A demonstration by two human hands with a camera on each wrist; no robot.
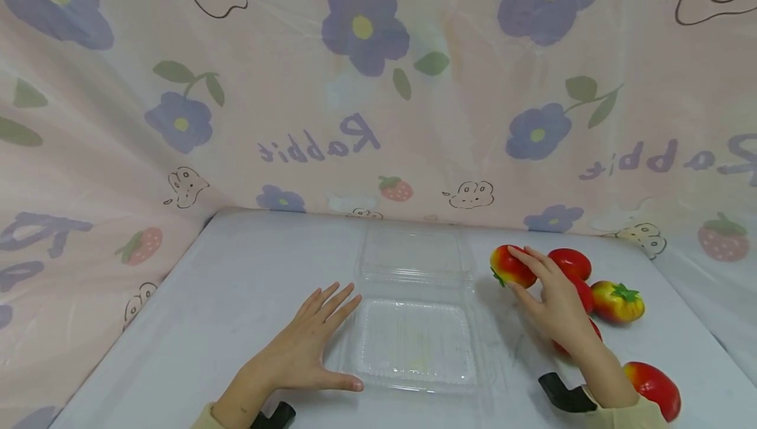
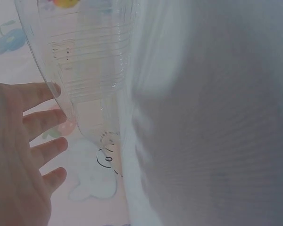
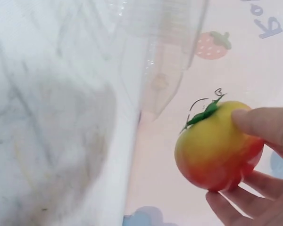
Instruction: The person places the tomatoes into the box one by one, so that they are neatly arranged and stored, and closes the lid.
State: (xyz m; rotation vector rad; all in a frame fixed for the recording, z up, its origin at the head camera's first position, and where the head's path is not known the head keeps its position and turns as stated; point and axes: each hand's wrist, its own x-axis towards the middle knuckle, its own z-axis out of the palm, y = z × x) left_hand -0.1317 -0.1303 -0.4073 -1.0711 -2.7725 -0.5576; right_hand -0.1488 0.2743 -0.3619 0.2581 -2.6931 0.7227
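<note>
My right hand (image 1: 558,307) pinches a red and yellow tomato (image 1: 510,266) with a green leafy top, thumb on one side and fingers on the other. In the right wrist view, the tomato (image 3: 212,150) is held off the white table. A clear plastic clamshell box (image 1: 414,343) lies unfolded in the middle, its lid (image 1: 414,253) toward the back. Beside the box's left edge, my left hand (image 1: 301,353) spreads its straight fingers and thumb. In the left wrist view its fingertips overlap the box's rim (image 2: 40,70); contact is hard to tell.
Right of the box lie a red fruit (image 1: 570,263), a yellow-red ribbed tomato (image 1: 618,303) and other red ones partly behind my right hand. Another red fruit (image 1: 653,389) sits near the front right, beside the sleeve. A patterned curtain (image 1: 414,120) stands behind the white table (image 1: 254,271).
</note>
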